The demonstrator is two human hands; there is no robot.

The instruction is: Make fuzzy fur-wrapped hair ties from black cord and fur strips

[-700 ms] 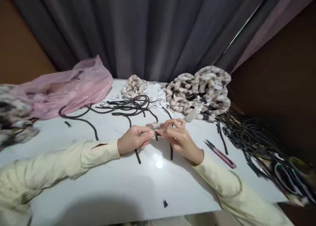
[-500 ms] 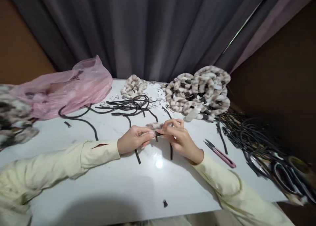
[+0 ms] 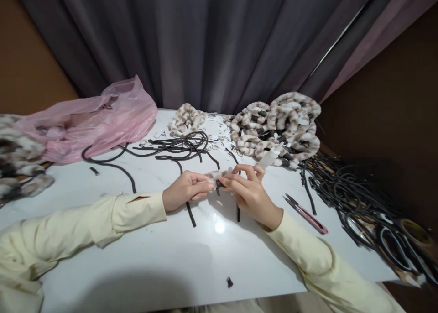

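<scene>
In the head view, the left hand and right hand pinch 1 fuzzy strip between their fingertips, above the white table. Dark cords run beneath; pink-handled snips lie right of the hands.

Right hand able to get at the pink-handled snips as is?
Probably yes: the snips lie on the table just right of the right hand, nothing over them. Its fingers are on the fluffy piece, though, so likely it must release first.
</scene>
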